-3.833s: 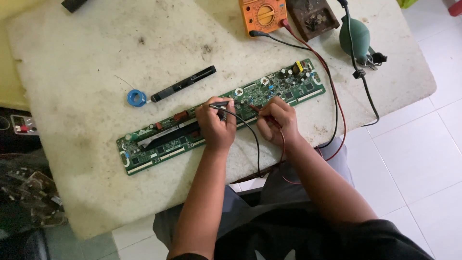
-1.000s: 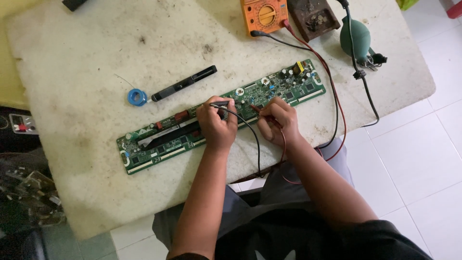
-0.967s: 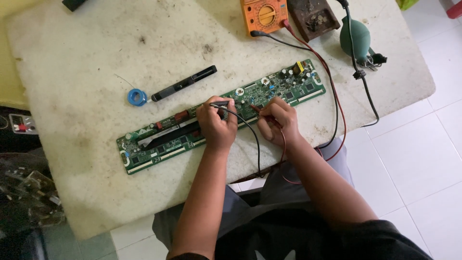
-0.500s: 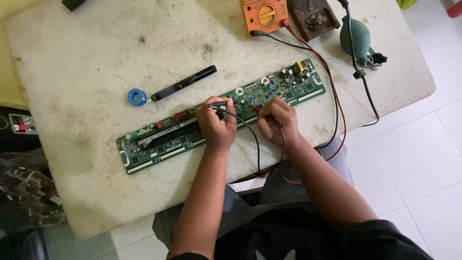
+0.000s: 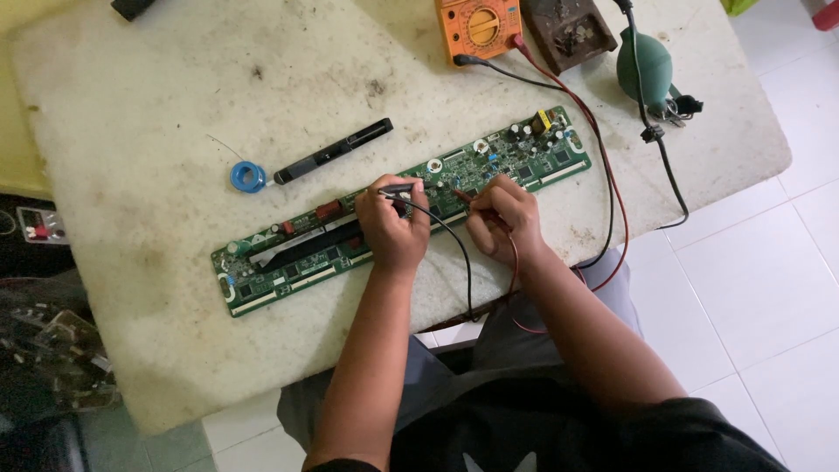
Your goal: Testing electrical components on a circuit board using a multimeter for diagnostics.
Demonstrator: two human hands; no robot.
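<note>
A long green circuit board (image 5: 288, 258) lies slantwise on the worn white table (image 5: 157, 105). My left hand (image 5: 393, 227) grips a black test probe (image 5: 398, 187), its tip on the board's middle. Just to the right, my right hand (image 5: 507, 214) pinches a red test probe (image 5: 463, 197) that points down-left onto the board. The probes' black and red leads (image 5: 603, 175) loop off the table's front edge and run back to an orange multimeter (image 5: 479, 26) at the far edge.
A black pen-shaped tool (image 5: 332, 150) and a small blue solder spool (image 5: 248, 177) lie beyond the board. A green rubber blower (image 5: 645, 68) and a brown dirty stand (image 5: 573, 28) sit far right. Clutter lies on the floor at left (image 5: 44, 350). White floor tiles at right.
</note>
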